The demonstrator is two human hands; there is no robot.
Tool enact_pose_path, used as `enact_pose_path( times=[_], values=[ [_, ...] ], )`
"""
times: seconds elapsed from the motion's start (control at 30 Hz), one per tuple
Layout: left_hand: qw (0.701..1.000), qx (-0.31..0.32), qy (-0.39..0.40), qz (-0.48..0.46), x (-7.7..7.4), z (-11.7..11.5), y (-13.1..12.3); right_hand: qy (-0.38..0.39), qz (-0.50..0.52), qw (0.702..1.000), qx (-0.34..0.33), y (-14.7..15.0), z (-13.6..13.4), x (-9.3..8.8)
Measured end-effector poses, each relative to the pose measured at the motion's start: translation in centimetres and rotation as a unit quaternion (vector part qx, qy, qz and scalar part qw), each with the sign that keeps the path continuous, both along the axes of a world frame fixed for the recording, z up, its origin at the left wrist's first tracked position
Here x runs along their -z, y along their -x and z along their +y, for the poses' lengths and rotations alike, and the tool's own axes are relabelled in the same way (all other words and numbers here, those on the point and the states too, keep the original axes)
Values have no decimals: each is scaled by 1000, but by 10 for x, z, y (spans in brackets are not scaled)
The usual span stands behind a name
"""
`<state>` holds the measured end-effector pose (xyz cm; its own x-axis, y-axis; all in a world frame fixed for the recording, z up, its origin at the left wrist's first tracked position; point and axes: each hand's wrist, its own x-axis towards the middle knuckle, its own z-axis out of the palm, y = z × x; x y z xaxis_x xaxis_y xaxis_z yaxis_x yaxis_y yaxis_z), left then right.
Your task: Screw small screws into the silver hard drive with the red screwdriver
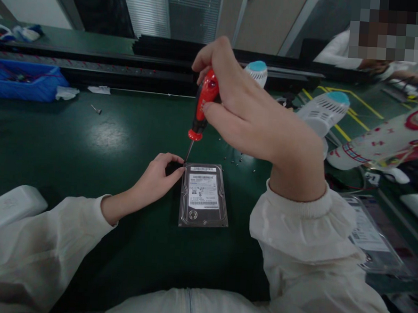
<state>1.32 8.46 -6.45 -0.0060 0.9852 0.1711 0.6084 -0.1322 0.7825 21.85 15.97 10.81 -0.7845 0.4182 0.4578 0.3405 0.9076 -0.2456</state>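
A hard drive (223, 216) with a white label lies flat on the green table in front of me. My right hand (243, 109) grips a red and black screwdriver (202, 104) by its handle, its shaft pointing down to the drive's far left corner. At that same corner, the thumb and fingertips of my left hand (161, 177) close in around the screwdriver's tip and the drive's edge. Whatever those fingers may pinch is too small to make out. Several tiny screws (237, 162) are scattered just beyond the drive on the right.
At the back left stands a blue bin (25, 81) with wires inside. White devices with blue tops (323, 111) and a patterned white cylinder (365, 145) stand to the right. Another drive in clear plastic (374, 237) lies beside my right sleeve. Another person (338, 48) sits at the far right.
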Motion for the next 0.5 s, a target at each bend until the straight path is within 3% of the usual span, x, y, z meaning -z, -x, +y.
enact_pose_path(
  times=[0.27, 0.5],
  values=[
    [1000, 1, -4, 4, -2, 0, -1, 3, -12, 999, 31, -1, 0, -1],
    [1000, 2, 2, 8, 0, 0, 0, -46, -16, 999, 22, -1, -3, -2]
  ],
)
